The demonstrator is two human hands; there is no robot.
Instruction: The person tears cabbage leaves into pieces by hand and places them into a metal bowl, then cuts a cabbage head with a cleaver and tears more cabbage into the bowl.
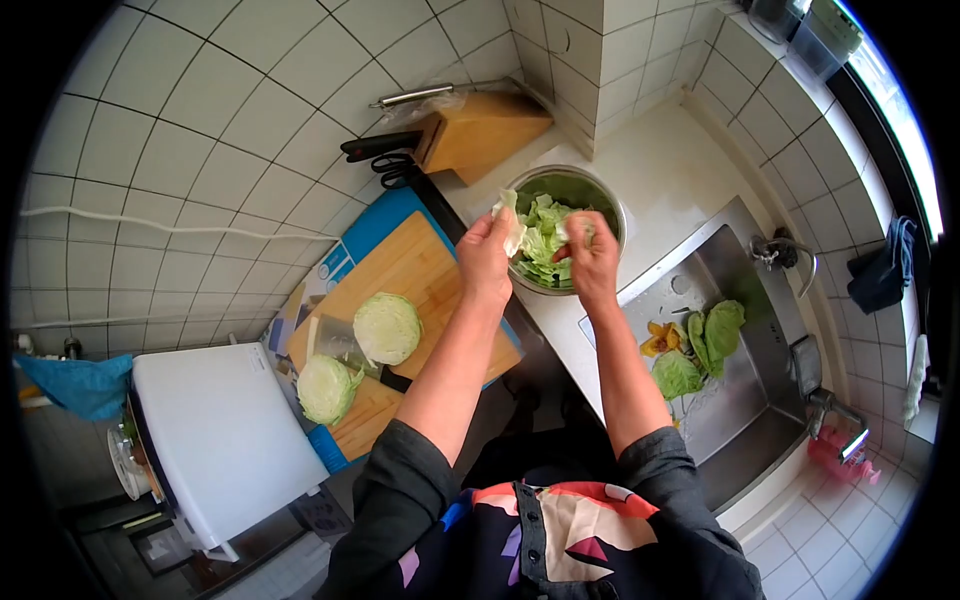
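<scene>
My left hand (484,255) is closed on a pale cabbage leaf (512,232), held upright at the left rim of a metal bowl (622,235). Over the bowl's right side, my right hand (594,262) is slightly blurred; its curled fingers pinch a pale bit of cabbage leaf. Torn green cabbage pieces (545,262) fill much of the bowl below both hands. To the left, two cut cabbage halves (388,328) lie on a wooden cutting board (410,250). Between them rests a knife (345,342) with a dark handle, partly hidden by the cabbage.
A wooden knife block (485,135) with black-handled knives and scissors stands behind the board. Loose outer leaves (722,330) and yellowish scraps (660,340) lie in the steel sink (750,440) at right. A faucet (835,410) is at its edge. A white appliance (225,430) stands at left.
</scene>
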